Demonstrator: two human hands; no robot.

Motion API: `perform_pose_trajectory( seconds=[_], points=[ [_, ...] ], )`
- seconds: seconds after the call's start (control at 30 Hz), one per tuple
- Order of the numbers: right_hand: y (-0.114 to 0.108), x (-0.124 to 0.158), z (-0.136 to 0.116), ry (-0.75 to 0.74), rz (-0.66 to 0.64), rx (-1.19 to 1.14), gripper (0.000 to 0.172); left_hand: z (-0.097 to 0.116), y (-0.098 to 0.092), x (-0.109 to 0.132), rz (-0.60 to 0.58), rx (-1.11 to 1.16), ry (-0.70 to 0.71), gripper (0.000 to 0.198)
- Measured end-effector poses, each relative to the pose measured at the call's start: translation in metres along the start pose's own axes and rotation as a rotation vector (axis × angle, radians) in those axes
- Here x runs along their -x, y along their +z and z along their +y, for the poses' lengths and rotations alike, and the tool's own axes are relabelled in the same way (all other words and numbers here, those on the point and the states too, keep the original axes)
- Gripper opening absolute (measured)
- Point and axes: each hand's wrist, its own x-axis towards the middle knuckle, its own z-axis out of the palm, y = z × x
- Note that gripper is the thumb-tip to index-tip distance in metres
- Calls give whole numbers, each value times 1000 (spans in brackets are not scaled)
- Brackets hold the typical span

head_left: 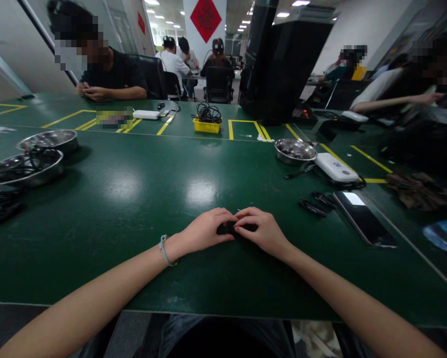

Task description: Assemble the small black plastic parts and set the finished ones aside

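My left hand (211,229), with a bracelet (166,251) at the wrist, rests low over the green table (152,194) near its front edge. Facing it, my right hand (260,229) meets it at the fingertips. Between the fingers of both hands is a small black object (229,227), mostly covered, so its shape cannot be made out. The fingers of each hand are bent around it. Thin light bits lie on the table just beyond the fingertips.
Metal bowls (39,171) with black cables stand at the left; another bowl (295,151) is at the right. A white device (336,168), black pieces (313,208) and a phone (365,220) lie right. A yellow tray (207,126) holds cables. People sit around.
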Motion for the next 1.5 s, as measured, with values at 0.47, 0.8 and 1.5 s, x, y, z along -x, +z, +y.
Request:
perform_pose_trajectory(
  seconds=[0.47, 0.8, 1.5],
  points=[
    [3, 0, -3, 49, 7, 54, 7, 0, -1, 0, 10, 28, 94, 34],
    [3, 0, -1, 16, 2, 36, 7, -2, -2, 1, -5, -131, 189, 31],
    [-37, -24, 10, 240, -354, 433, 7, -1, -1, 3, -13, -176, 182, 31]
  ],
)
